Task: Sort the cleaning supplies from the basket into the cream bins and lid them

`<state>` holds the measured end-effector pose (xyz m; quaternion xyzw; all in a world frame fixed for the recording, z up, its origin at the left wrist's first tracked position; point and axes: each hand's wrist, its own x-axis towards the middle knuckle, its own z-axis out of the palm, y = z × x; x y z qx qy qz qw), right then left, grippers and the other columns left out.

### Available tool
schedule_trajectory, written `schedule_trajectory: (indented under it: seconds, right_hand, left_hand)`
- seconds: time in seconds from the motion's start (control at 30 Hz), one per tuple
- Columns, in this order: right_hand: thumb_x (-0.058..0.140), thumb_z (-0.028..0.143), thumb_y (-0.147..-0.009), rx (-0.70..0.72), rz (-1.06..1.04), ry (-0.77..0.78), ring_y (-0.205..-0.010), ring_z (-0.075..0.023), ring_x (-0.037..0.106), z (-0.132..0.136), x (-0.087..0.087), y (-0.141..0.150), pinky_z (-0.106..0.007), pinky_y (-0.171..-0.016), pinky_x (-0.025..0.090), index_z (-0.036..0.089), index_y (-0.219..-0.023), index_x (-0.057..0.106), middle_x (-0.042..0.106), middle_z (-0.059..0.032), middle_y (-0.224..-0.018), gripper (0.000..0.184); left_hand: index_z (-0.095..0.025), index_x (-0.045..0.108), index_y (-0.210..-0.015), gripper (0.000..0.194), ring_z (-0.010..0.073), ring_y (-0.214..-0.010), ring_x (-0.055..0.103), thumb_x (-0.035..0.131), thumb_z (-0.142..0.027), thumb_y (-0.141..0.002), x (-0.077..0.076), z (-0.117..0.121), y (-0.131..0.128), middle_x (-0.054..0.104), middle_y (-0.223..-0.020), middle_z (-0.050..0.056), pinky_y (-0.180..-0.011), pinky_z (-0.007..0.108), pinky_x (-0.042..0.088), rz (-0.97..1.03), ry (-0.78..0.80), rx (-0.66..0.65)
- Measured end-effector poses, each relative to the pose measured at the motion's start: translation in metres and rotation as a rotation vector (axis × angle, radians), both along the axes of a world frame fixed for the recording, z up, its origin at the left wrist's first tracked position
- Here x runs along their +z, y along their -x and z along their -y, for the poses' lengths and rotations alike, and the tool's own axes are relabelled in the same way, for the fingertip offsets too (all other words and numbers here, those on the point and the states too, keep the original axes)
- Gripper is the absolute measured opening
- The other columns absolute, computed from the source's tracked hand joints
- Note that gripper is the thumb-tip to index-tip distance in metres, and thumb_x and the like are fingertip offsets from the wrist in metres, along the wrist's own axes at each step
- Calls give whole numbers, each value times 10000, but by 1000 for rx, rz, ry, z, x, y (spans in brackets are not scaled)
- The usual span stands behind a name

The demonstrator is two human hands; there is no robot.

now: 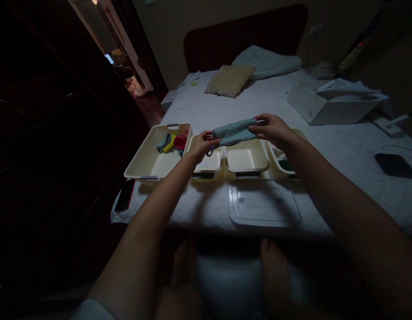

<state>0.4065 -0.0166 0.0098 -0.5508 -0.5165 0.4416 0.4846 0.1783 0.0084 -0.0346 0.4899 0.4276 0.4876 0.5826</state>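
A folded teal cloth [234, 132] with a textured weave is stretched between my hands, held above the cream bins. My left hand [204, 144] pinches its left end, where a small dark loop hangs down. At the other end, the fingers of my right hand [271, 129] close on the cloth. Below it stands a cream bin [247, 159] with a bare bottom. The bin to its left [208, 164] has something white in it. A third bin [286, 155], partly behind my right forearm, holds something green and something white.
A larger perforated basket [149, 153] at left holds red, yellow and grey-blue items. A clear lid [264, 204] lies near the bed's front edge. Phones lie at left [125, 195] and right [395, 165]. A white box [333, 104] of papers and a beige cushion [230, 80] are farther back.
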Motion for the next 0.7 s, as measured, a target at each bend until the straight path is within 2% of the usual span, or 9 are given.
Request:
schedule_trajectory:
  seconds: [0.13,0.27,0.47,0.7]
  right_hand:
    - [737,97,-658,-41,-38,36,-747,-115,583,-1,-12,-16,-316,-770,510,187,-884,542,576,1,-817,312]
    - [721,93,-667,-64,-25,81,-747,-111,585,-7,-33,-14,-299,-761,514,193,-874,538,576,4,-820,294]
    - [674,75,-684,-64,-37,129,-703,-106,576,-26,-58,16,-282,-721,520,183,-864,535,566,10,-770,252]
    - [638,98,-712,-10,9,121,-694,-116,560,-58,-76,57,-283,-709,512,178,-887,534,546,5,-761,219]
  left_hand:
    - [-156,563,-895,344,107,-698,606,710,-58,-599,-7,-9,-16,635,-766,-7,-766,290,488,-30,7,-14]
    - [-152,582,-880,315,114,-684,600,687,-64,-596,-17,-18,-18,632,-753,2,-770,306,495,-73,44,-13]
    - [-143,594,-831,300,117,-656,596,668,-74,-548,-42,-37,4,626,-716,-1,-739,305,502,-81,95,40]
    - [-155,573,-780,268,114,-600,563,630,-100,-524,-66,-65,32,590,-668,-3,-673,293,486,-122,203,202]
